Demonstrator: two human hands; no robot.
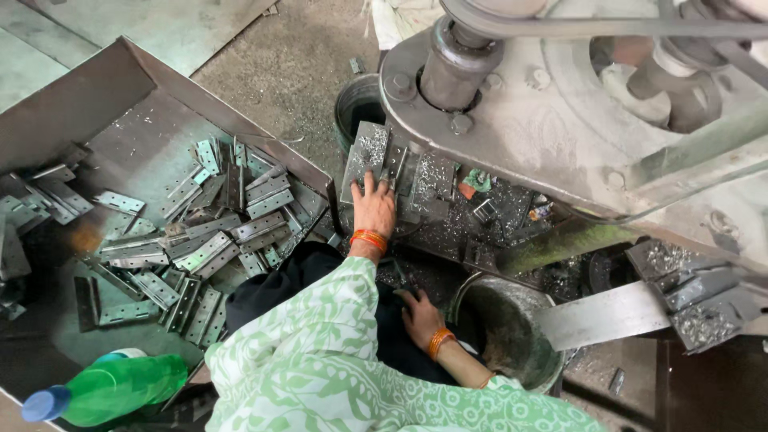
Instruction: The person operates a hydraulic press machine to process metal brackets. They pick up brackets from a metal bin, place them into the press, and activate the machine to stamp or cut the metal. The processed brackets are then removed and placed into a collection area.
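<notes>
Person working at a press machine beside a tray of punched metal strips

The left hand (374, 206) is lying flat on a shaving-strewn metal plate (365, 156) at the press machine (560, 120), while the right hand (419, 314) is resting low near a round metal pan (512, 328). Perforated strips (208, 240) are piling in the sheet-metal tray (80, 104); a green plastic bottle (112, 392) is lying at its near edge.

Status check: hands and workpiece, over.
Left hand flat on metal plate at the press. Right hand down beside metal bowl. Punched strips piled in tray.

Gritty concrete floor (280, 72) — dull, even daylight.
</notes>
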